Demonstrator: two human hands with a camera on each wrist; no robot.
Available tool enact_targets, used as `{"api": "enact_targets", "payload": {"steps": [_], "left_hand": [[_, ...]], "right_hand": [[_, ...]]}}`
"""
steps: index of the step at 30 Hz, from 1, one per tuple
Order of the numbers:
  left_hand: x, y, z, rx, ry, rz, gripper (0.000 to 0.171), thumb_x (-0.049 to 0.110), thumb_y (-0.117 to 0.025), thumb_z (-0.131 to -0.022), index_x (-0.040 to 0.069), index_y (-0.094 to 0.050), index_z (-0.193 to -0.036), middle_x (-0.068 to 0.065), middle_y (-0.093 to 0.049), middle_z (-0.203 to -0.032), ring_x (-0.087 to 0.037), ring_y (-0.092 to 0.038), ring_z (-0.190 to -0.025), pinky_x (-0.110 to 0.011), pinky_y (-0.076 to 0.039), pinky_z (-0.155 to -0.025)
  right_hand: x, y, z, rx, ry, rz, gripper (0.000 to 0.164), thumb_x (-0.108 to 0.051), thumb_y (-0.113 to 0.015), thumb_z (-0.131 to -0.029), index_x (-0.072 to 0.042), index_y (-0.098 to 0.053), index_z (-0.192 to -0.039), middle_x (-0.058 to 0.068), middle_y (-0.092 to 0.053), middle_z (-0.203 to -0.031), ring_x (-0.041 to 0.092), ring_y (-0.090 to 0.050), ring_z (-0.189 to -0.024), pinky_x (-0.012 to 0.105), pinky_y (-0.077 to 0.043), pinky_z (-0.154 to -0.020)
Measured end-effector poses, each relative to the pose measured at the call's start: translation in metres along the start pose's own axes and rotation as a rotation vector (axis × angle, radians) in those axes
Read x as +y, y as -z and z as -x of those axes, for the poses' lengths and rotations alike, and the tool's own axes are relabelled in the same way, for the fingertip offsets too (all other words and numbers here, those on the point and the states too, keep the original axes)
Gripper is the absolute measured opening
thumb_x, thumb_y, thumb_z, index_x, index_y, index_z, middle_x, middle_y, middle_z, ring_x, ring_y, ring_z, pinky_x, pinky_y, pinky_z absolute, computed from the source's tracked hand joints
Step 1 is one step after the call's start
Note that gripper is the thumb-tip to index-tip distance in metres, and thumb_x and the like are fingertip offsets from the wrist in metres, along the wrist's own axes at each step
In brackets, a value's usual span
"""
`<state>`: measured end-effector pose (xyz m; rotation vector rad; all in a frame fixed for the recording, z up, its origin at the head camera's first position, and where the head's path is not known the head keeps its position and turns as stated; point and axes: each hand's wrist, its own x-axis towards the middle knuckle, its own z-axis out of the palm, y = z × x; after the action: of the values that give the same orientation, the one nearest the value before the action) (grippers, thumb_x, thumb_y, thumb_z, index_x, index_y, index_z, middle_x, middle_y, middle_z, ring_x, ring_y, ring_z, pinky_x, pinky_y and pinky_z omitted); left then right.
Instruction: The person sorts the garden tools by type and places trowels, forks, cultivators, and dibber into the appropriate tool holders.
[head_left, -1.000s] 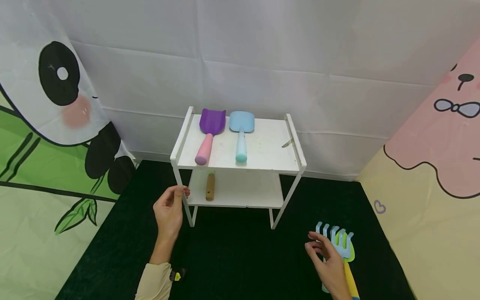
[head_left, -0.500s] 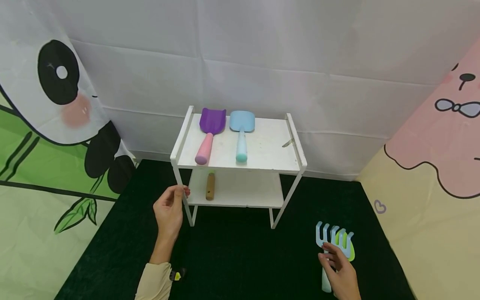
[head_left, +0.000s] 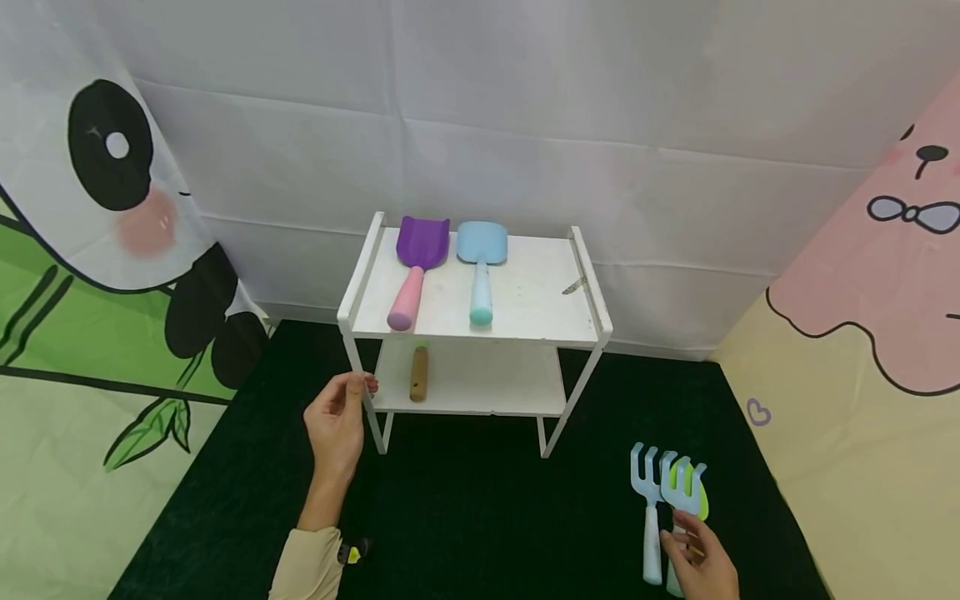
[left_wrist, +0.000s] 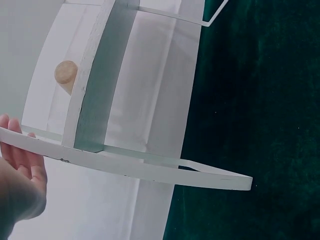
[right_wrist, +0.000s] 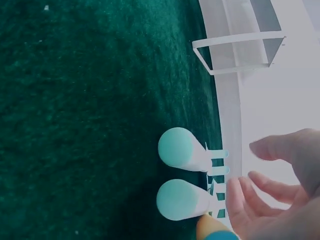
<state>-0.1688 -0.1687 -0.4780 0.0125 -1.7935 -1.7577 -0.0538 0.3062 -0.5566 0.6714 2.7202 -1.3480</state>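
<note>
My left hand (head_left: 335,429) grips the left front leg (left_wrist: 150,169) of a white two-tier shelf (head_left: 540,292); in the left wrist view its fingers pass behind the bar. Lower right, my right hand (head_left: 703,558) hovers over the handle of a light blue garden hand fork (head_left: 681,492), thumb and fingers apart. Beside it on the dark green cloth lies a similar hand fork (head_left: 651,533). A tool with a lime green blade (head_left: 703,498) is partly hidden under the right fork; its yellow handle (right_wrist: 206,225) shows in the right wrist view.
On the upper tier lie a purple toy shovel (head_left: 423,243) with a pink handle and a light blue shovel (head_left: 482,243). A wooden handle (head_left: 418,375) rests on the lower tier. White cloth (head_left: 525,167) hangs behind; printed cloths stand at both sides.
My right hand has moved right and slightly down, from over the left fork to the right one, uncovering the left fork. The left hand stays at the shelf leg.
</note>
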Motion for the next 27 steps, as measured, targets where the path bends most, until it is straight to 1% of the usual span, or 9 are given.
{"api": "enact_targets", "payload": {"steps": [3,5,7,8,11,15,18,23,27], "left_hand": [[0.004,0.0,0.001,-0.002,0.001,-0.006,0.027,0.012,-0.054,-0.108,-0.011,-0.067,-0.104,-0.001,-0.072,-0.096,-0.014,-0.067,-0.092,-0.02,-0.051,-0.09],[0.003,0.0,0.001,-0.002,0.003,-0.005,0.027,0.012,-0.054,-0.108,-0.011,-0.068,-0.104,0.002,-0.071,-0.095,-0.013,-0.067,-0.092,-0.02,-0.051,-0.09],[0.003,0.0,0.001,-0.003,0.005,-0.006,0.027,0.012,-0.054,-0.108,-0.01,-0.067,-0.104,0.001,-0.071,-0.095,-0.014,-0.067,-0.092,-0.02,-0.051,-0.09],[-0.001,0.0,0.0,-0.004,0.004,-0.004,0.026,0.013,-0.054,-0.108,-0.009,-0.068,-0.104,0.001,-0.071,-0.096,-0.014,-0.067,-0.092,-0.021,-0.051,-0.09],[-0.001,0.0,0.0,-0.001,-0.001,-0.004,0.027,0.013,-0.054,-0.108,-0.01,-0.067,-0.104,-0.003,-0.072,-0.097,-0.013,-0.067,-0.092,-0.021,-0.052,-0.091],[0.0,-0.001,-0.001,0.004,-0.004,0.001,0.026,0.012,-0.054,-0.108,-0.01,-0.067,-0.103,-0.013,-0.072,-0.099,-0.014,-0.068,-0.092,-0.022,-0.052,-0.091],[-0.001,-0.001,-0.001,0.007,0.002,-0.003,0.026,0.01,-0.054,-0.108,-0.011,-0.068,-0.104,-0.01,-0.072,-0.098,-0.012,-0.068,-0.092,-0.021,-0.052,-0.09],[-0.003,-0.001,-0.001,0.015,0.007,-0.025,0.024,0.005,-0.052,-0.108,-0.014,-0.066,-0.105,0.006,-0.072,-0.096,-0.008,-0.067,-0.091,-0.017,-0.051,-0.089],[-0.003,-0.002,0.0,0.013,0.005,-0.025,0.023,0.003,-0.051,-0.107,-0.016,-0.065,-0.105,0.007,-0.071,-0.095,-0.008,-0.067,-0.09,-0.017,-0.051,-0.088]], "right_hand": [[0.006,0.0,-0.002,0.032,-0.027,0.017,0.045,-0.02,-0.065,-0.1,0.003,-0.052,-0.138,0.03,-0.056,-0.133,0.04,-0.063,-0.112,0.03,-0.055,-0.081],[0.009,0.0,-0.003,0.05,-0.034,0.025,0.045,-0.019,-0.066,-0.099,0.004,-0.054,-0.136,0.03,-0.058,-0.13,0.041,-0.063,-0.11,0.028,-0.055,-0.078],[0.011,0.001,-0.003,0.064,-0.038,0.047,0.045,-0.016,-0.067,-0.098,0.005,-0.054,-0.135,0.03,-0.059,-0.127,0.041,-0.063,-0.109,0.021,-0.051,-0.072],[0.012,0.003,-0.003,0.06,-0.038,0.062,0.046,-0.016,-0.068,-0.097,0.007,-0.054,-0.135,0.031,-0.058,-0.126,0.042,-0.063,-0.108,0.022,-0.052,-0.072],[0.015,0.006,-0.004,0.063,-0.032,0.112,0.047,-0.015,-0.07,-0.095,0.009,-0.054,-0.133,0.033,-0.058,-0.124,0.043,-0.061,-0.106,0.026,-0.054,-0.072],[0.018,0.011,-0.006,0.018,-0.023,0.168,0.051,-0.015,-0.07,-0.095,0.014,-0.051,-0.133,0.035,-0.056,-0.124,0.045,-0.06,-0.107,0.043,-0.057,-0.081],[0.018,0.012,-0.006,-0.03,-0.012,0.19,0.053,-0.014,-0.07,-0.095,0.016,-0.048,-0.134,0.037,-0.055,-0.127,0.047,-0.059,-0.109,0.049,-0.056,-0.087],[0.018,0.01,-0.007,-0.062,0.03,0.21,0.053,-0.009,-0.072,-0.094,0.017,-0.048,-0.134,0.037,-0.058,-0.125,0.049,-0.061,-0.109,0.047,-0.059,-0.084],[0.017,0.009,-0.006,-0.086,0.045,0.232,0.055,-0.008,-0.072,-0.094,0.017,-0.047,-0.135,0.037,-0.058,-0.125,0.048,-0.063,-0.108,0.044,-0.06,-0.081]]}}
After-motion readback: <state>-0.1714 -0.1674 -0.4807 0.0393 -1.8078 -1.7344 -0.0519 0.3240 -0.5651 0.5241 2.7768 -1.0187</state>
